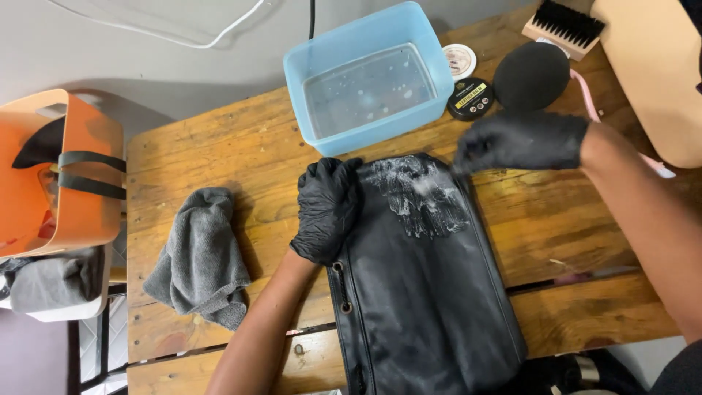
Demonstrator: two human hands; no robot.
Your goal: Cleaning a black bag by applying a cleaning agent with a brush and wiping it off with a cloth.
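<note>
A black leather bag (420,292) lies flat on the wooden table (219,153), with a patch of white foam (418,196) near its far end. My left hand (327,208), in a black glove, rests flat on the bag's upper left edge. My right hand (521,141), also gloved, hovers just right of the foam and is closed around a thin pink-handled tool (589,102). The tool's handle sticks out behind my wrist, and its working tip near the bag is blurred.
A blue plastic tub (439,58) of soapy water stands behind the bag. To its right lie a black round tin (470,99), a white lid (460,60), a black round sponge (531,75) and a wooden bristle brush (563,25). On the left sit a grey cloth (201,260) and an orange carrier (80,197).
</note>
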